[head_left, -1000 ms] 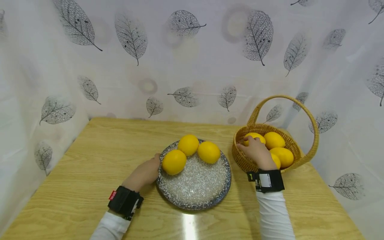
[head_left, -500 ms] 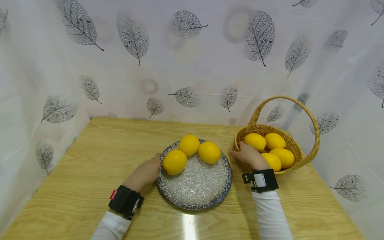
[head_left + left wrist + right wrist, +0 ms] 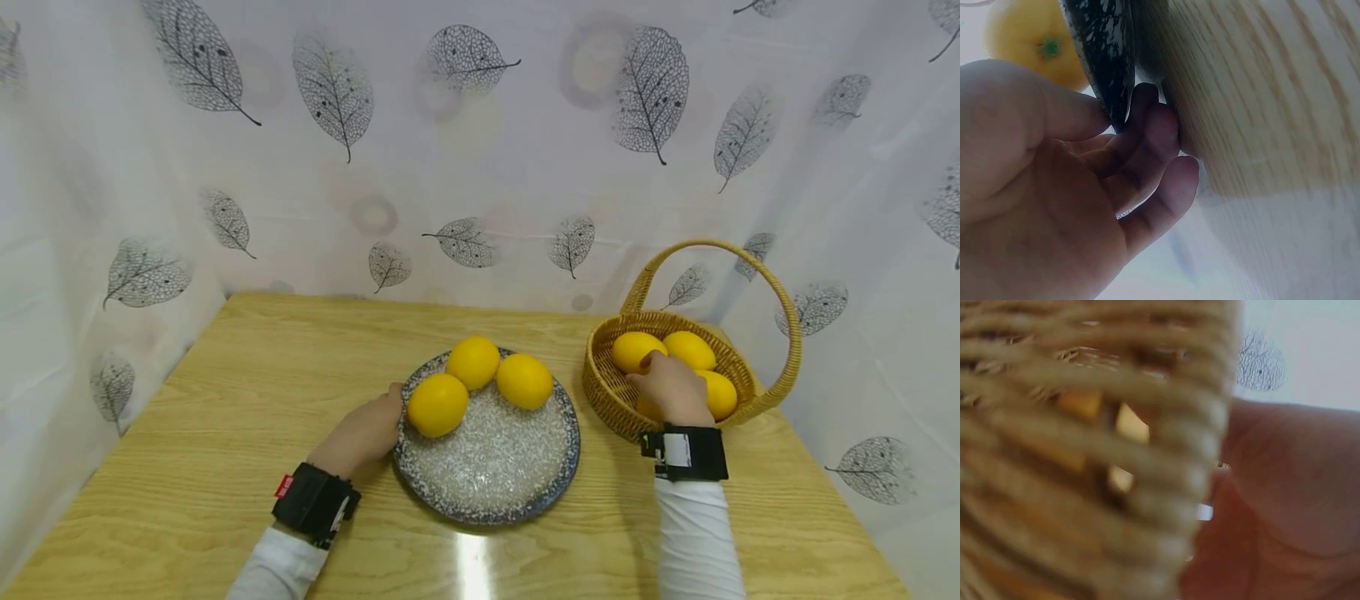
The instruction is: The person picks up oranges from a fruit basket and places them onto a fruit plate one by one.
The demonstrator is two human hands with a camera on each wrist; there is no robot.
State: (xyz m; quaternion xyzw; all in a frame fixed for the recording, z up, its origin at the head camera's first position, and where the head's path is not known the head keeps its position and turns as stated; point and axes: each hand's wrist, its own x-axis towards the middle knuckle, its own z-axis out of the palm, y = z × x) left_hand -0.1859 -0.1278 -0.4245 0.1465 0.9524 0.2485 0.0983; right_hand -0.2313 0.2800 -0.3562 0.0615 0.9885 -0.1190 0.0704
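Note:
A speckled grey plate (image 3: 491,475) lies mid-table with three yellow lemons (image 3: 437,405) on its far half. My left hand (image 3: 390,410) pinches the plate's left rim, thumb on top and fingers beneath; the left wrist view shows this grip (image 3: 1125,112) on the dark rim (image 3: 1107,56). A wicker basket (image 3: 611,400) with a hoop handle stands to the right and holds several lemons (image 3: 636,350). My right hand (image 3: 660,375) is inside it, fingers curled over the front lemon (image 3: 645,409), which is mostly hidden. In the right wrist view only the blurred basket weave (image 3: 1085,456) and my palm (image 3: 1285,506) show.
The wooden table (image 3: 247,375) is walled on three sides by a white leaf-print cloth (image 3: 480,167). The basket handle (image 3: 780,308) arches over the lemons near the right cloth wall.
My right hand left the far-left basket lemon, drew back to the basket's left rim, then moved in over the front lemon. Left hand and plate have not moved.

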